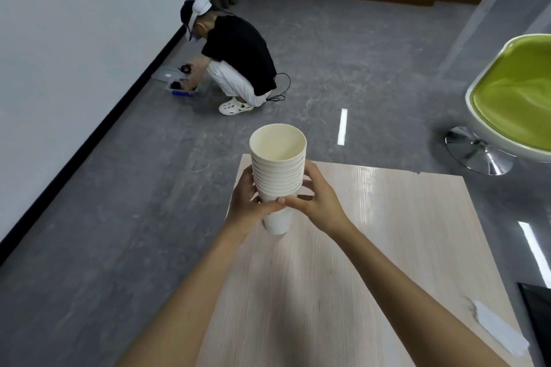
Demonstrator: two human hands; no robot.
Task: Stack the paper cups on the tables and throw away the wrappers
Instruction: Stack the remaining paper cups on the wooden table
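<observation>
A tall stack of several white paper cups stands upright over the far left part of the light wooden table. My left hand grips the stack's left side. My right hand wraps round its right side, thumb across the front. The bottom cup shows below my hands, at or just above the tabletop. A white wrapper lies flat near the table's right edge.
A person crouches on the grey floor by the white wall, working at a small blue tray. A green swivel chair stands at the right. A dark object sits at the table's right edge.
</observation>
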